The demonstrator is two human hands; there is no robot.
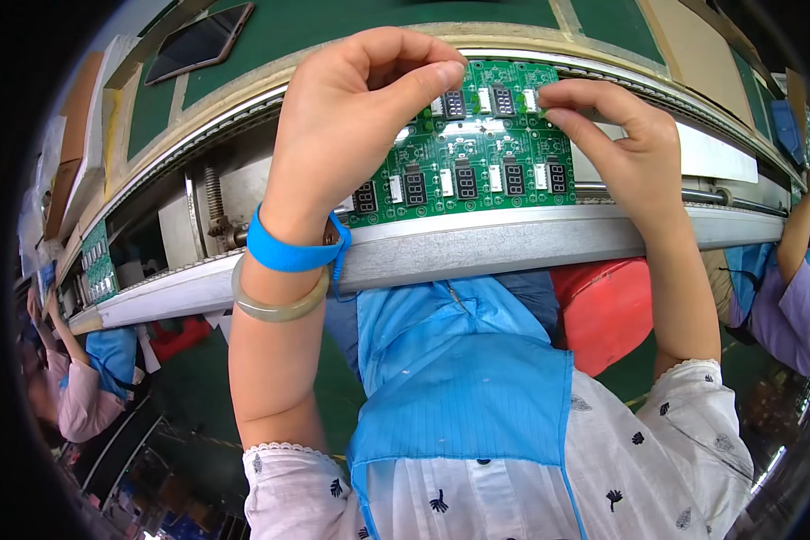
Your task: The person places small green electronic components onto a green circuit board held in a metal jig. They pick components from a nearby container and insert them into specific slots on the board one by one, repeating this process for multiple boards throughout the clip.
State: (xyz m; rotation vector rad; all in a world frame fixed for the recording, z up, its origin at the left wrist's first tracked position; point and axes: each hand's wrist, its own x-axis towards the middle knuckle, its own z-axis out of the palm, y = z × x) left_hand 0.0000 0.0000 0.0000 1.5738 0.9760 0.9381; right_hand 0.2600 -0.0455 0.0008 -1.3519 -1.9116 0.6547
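Note:
A green circuit board panel (477,144) lies across the rails in front of me, carrying rows of black digit displays (465,182) and white connectors (446,183). My left hand (369,99) is over the panel's far left part, thumb and index finger pinched together; whatever is between them is hidden. At the far right corner, my right hand (616,135) has its thumb and index finger drawn close together beside a white connector (529,100). Those fingertips cover the spot to the right of that connector, so what they hold cannot be made out.
A metal rail (477,243) runs along the near side. A phone (200,43) rests on the green surface at the far left. Another circuit board (97,263) sits farther left on the line. Co-workers' arms show at left (67,337) and right (796,225). A red stool (603,310) stands below the rail.

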